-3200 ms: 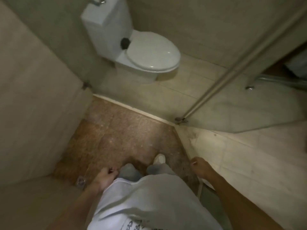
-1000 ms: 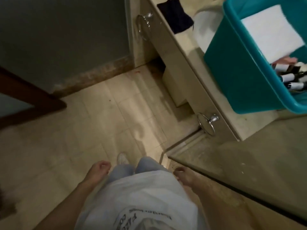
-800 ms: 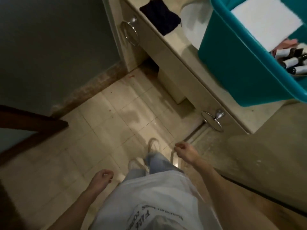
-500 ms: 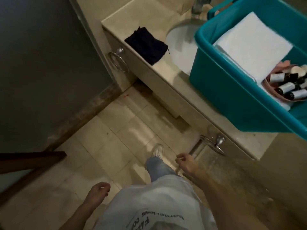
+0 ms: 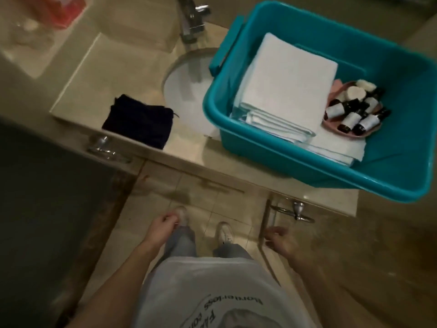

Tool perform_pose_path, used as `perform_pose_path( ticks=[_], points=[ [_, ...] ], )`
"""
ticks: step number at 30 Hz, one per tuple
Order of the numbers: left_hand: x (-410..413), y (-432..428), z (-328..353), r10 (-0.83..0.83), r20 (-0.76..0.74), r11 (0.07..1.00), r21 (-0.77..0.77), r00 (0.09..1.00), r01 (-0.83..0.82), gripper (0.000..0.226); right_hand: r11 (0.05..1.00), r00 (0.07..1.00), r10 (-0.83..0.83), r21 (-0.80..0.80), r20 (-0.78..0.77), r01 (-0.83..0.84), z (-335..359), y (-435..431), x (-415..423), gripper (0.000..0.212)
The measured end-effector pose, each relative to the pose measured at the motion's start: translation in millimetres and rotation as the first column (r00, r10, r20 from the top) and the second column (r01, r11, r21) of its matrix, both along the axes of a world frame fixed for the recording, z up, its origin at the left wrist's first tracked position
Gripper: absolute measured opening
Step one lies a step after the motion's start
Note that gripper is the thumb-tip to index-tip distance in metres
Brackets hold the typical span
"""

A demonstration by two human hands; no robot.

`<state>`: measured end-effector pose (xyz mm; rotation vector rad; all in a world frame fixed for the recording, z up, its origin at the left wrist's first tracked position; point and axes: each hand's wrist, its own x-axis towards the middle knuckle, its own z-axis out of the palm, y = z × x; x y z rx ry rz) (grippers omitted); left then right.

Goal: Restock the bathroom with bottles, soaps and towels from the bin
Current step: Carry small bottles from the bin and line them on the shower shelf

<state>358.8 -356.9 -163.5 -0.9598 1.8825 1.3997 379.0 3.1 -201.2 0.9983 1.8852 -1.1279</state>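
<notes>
Teal plastic makes up the single bin (image 5: 272, 159), which fills the upper right of the frame and stands on the beige stone counter (image 5: 113, 67), its left end overhanging the one white sink basin (image 5: 186, 91). Inside it, on the left, lies a stack of folded white towels (image 5: 288, 81): one broad towel on top and several thinner folded layers showing below, too blurred to count exactly. To the right of the stack one pink dish (image 5: 329, 123) rests on the lowest towels and holds about six small dark bottles (image 5: 352, 118) with white labels, lying close together, plus two round pale soaps (image 5: 354, 92) at its far side. One chrome faucet (image 5: 191, 22) stands above the basin at the top centre. One folded dark navy cloth (image 5: 139, 123) lies on the counter just left of the basin, near the front edge. Two chrome towel rings are fixed to the counter front, one at the left (image 5: 105, 149) and one at the lower right (image 5: 296, 211). A blurred red box (image 5: 59, 10) sits in the upper left corner. Both hands hang low over the tiled floor (image 5: 212, 202), well apart from the bin: the left hand (image 5: 160, 229) has loosely curled fingers and grasps nothing, and the right hand (image 5: 280, 240) is likewise relaxed and empty. Two white shoes (image 5: 225, 230) show between them.
</notes>
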Motion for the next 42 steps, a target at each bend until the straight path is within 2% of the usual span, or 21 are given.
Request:
perform_pose_path(
  ticks=[4,6,8,10,12,15,17,19,20,23,25,28,30,34,38,40,42],
  points=[
    [-37.9,-10.1,-2.0,-0.275,0.005,0.961,0.011,0.961,0.275,0.013,0.997,0.998,-0.055,0.056,-0.026,0.056,15.4,-20.8,5.3,0.009],
    [-48.0,-21.3,-2.1,-0.429,0.054,0.903,0.011,0.901,0.43,0.013,0.997,0.997,-0.042,0.059,-0.072,0.046,28.7,-31.2,5.6,0.015],
    [-62.7,-26.5,0.5,-0.606,0.071,0.792,-0.039,0.792,0.609,0.015,0.994,0.98,-0.04,0.094,-0.193,0.059,55.7,-44.7,-1.1,0.024],
    [-84.2,-14.6,20.3,-0.74,0.024,0.668,-0.095,0.673,0.738,0.011,0.98,0.928,-0.095,0.13,-0.359,0.15,94.1,-58.6,-9.2,0.027],
    [-105.5,7.3,47.6,-0.858,-0.087,0.514,-0.153,0.506,0.844,0.018,0.964,0.85,-0.155,0.112,-0.504,0.242,136.9,-68.2,-17.9,0.027],
    [-132.9,44.4,96.8,-0.965,-0.245,0.19,-0.41,0.093,0.892,0.035,0.946,0.733,-0.2,0.067,-0.651,0.317,197.4,-69.2,-29.7,0.026],
    [-148.7,68.6,134.1,-0.926,-0.368,0.123,-0.518,-0.09,0.847,0.035,0.932,0.654,-0.185,0.08,-0.733,0.353,225.3,-60.1,-38.7,0.026],
    [-162.3,93.8,170.9,-0.86,-0.477,0.129,-0.552,-0.184,0.824,0.033,0.904,0.581,-0.134,0.141,-0.803,0.404,243.8,-48.7,-50.1,0.023],
    [-168.8,105.6,186.7,-0.821,-0.534,0.155,-0.547,-0.2,0.822,0.031,0.881,0.533,-0.107,0.167,-0.839,0.442,250.3,-42.6,-57.0,0.021],
    [-182.8,135.0,222.1,-0.719,-0.673,0.218,-0.454,-0.172,0.864,0.025,0.811,0.398,-0.007,0.228,-0.917,0.54,265.7,-20.5,-78.4,0.016],
    [-188.2,153.0,236.1,-0.69,-0.708,0.243,-0.423,-0.151,0.873,0.022,0.794,0.372,0.051,0.264,-0.927,0.548,272.0,1.0,-95.4,0.016],
    [-203.9,185.8,245.6,-0.679,-0.733,0.326,-0.35,-0.04,0.878,0.019,0.793,0.453,0.144,0.377,-0.88,0.479,268.6,40.8,-123.2,0.017],
    [-225.8,211.2,242.1,-0.688,-0.726,0.385,-0.363,0.001,0.849,0.018,0.781,0.53,0.245,0.489,-0.812,0.388,264.7,64.9,-144.8,0.02],
    [-275.6,259.1,217.6,-0.759,-0.648,0.455,-0.452,0.069,0.767,0.018,0.673,0.664,0.497,0.731,-0.559,0.113,257.0,95.7,-184.8,0.032],
    [-311.6,299.2,195.4,-0.824,-0.557,0.47,-0.571,0.102,0.674,0.02,0.6,0.643,0.635,0.797,-0.427,-0.064,244.0,115.5,-222.5,0.037],
    [-323.2,316.3,191.2,-0.867,-0.486,0.434,-0.635,0.106,0.64,0.02,0.549,0.627,0.689,0.827,-0.363,-0.125,236.7,122.2,-237.9,0.035],
    [-333.5,329.9,186.6,-0.919,-0.385,0.357,-0.726,0.082,0.587,0.019,0.507,0.621,0.715,0.85,-0.321,-0.144,231.0,126.6,-248.0,0.036]
  ],
)
